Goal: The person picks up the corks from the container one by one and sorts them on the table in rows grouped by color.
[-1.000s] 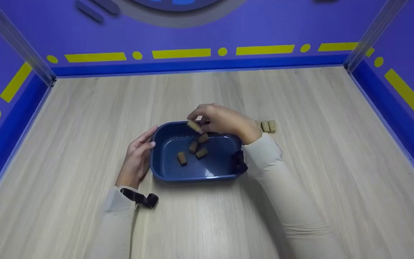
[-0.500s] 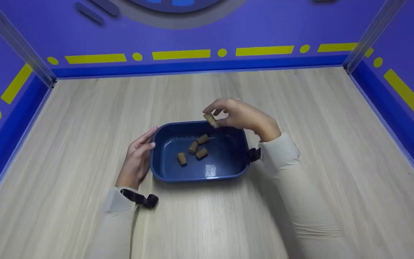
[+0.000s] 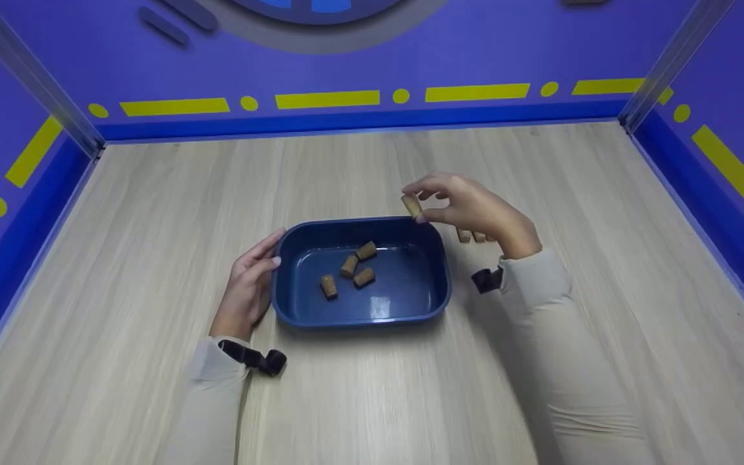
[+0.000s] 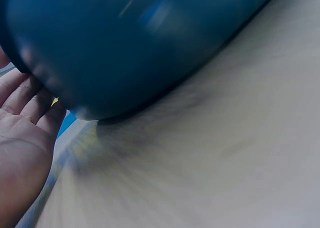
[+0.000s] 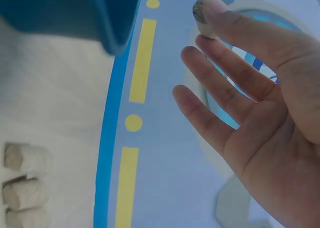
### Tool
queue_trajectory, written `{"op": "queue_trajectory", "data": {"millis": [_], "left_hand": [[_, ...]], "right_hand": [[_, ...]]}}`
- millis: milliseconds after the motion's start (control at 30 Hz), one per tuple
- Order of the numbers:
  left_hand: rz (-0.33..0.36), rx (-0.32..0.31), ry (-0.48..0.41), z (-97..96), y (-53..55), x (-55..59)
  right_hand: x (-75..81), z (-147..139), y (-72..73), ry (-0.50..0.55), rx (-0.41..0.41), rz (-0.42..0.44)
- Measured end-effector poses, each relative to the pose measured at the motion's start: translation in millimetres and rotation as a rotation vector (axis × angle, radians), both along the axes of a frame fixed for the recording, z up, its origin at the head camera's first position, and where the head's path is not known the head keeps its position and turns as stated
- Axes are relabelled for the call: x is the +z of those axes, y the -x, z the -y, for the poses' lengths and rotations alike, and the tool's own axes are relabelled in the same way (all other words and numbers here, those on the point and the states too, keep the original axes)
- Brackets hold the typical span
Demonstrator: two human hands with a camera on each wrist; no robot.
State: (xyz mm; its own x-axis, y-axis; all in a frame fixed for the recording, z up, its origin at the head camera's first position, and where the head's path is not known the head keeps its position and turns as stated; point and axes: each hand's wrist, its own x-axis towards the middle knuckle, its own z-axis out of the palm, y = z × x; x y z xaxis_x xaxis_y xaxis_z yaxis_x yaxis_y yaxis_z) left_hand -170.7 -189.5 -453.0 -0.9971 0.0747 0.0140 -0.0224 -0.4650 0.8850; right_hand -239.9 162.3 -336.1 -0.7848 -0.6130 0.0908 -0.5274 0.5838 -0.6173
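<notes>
My right hand (image 3: 475, 203) pinches a cork (image 3: 411, 205) between thumb and fingertips, raised near the back right rim of a dark blue tub (image 3: 382, 321). In the right wrist view the cork (image 5: 201, 18) shows at the thumb tip, with the other fingers spread. My left hand (image 3: 249, 284) rests against the tub's left end, thumb tip at the rim and fairly straight fingers along the outer wall. Several corks, among them one lone cork (image 3: 328, 286), lie scattered on the tub's floor.
Beyond the tub's right end, a row of corks (image 3: 463, 235) stands on the wooden table (image 3: 372, 394), partly hidden by my right hand. Three of these corks (image 5: 27, 193) show in the right wrist view. Purple walls (image 3: 320, 71) with yellow marks enclose the table's back and sides.
My right hand has moved right from over the tub, carrying the cork along, to its back right rim. The left hand, the tub and the corks inside have stayed put.
</notes>
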Motion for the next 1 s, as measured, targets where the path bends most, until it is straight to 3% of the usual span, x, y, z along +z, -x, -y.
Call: {"op": "queue_trajectory", "data": {"millis": [367, 1000], "left_hand": [[0.004, 0.009, -0.01, -0.4, -1.1, 0.8], [-0.017, -0.005, -0.004, 1.3, 0.5, -0.8]], "right_hand": [[-18.5, -31, -1.1, 0.099, -0.077, -0.02], [-62.0, -79, -9.9, 0.21, -0.247, 0.067]]}}
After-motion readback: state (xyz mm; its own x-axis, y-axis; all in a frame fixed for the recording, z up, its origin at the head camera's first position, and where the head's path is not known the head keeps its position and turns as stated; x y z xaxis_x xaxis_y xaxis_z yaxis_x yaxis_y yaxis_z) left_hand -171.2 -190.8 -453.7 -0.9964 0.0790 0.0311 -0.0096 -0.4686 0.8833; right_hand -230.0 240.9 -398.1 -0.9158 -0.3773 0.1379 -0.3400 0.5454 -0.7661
